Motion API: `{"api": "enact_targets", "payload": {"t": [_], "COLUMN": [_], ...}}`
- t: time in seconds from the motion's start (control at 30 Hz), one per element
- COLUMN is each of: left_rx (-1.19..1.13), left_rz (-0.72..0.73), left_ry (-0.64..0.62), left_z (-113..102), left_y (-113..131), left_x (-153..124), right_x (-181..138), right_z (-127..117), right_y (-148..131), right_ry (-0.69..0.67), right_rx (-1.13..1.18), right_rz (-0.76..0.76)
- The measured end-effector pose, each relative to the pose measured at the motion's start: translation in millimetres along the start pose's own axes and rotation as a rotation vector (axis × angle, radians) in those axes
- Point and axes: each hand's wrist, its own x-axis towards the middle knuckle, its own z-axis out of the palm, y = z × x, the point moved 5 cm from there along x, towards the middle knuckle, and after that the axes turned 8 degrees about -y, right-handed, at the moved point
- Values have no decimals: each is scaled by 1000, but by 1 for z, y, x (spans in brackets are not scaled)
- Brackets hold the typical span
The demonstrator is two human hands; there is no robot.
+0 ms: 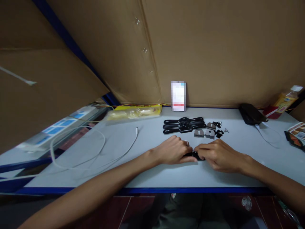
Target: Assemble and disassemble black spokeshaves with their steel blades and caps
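Note:
A black spokeshave body [194, 155] lies on the tabletop close to the front edge, largely covered by my hands. My left hand [175, 149], with a ring on one finger, is closed over its left handle. My right hand [215, 154] is pinched at the middle of the spokeshave; whatever sits between those fingertips is hidden. Just beyond my hands, several black spokeshave bodies [184, 125] lie stacked side by side. Right of them are flat metal blades [209, 134], black cap pieces [219, 133] and small silver screws [226, 130].
A phone [178, 96] with a lit screen leans on the brown back panel. A yellow package [135, 112] and white cable [119, 155] lie left. To the right are a black device [252, 114] with a cord, a bottle [286, 99] and an orange-black packet [295, 140].

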Motion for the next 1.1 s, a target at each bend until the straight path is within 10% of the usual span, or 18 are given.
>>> {"api": "enact_targets", "payload": {"t": [1.1], "left_rx": [-10], "left_rz": [-7], "left_ry": [-3], "left_z": [-1], "left_y": [-1], "left_x": [0], "right_x": [0], "right_z": [0], "right_y": [-3], "right_ry": [-36], "right_rx": [50], "right_rz": [-25]}}
